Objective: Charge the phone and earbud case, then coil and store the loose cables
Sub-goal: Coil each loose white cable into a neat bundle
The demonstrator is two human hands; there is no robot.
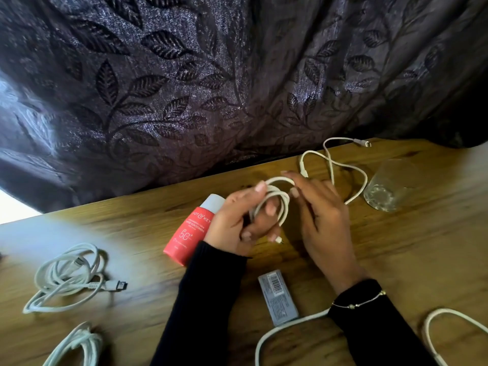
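White cable [280,199] is wound in loops around the fingers of the left grip [237,225], held just above the counter [396,247] at centre. The right grip [317,204], fingers loosely spread, touches the loop's top; the cable's free end trails far right toward a glass [388,188].

On the one wooden table [396,260] there are two hands, the left hand [237,223] and the right hand [322,215], four or five white cables (edge pieces may join), among them the held cable [280,199], one red tube [188,233], one drinking glass [388,186] and one small grey box [277,295].
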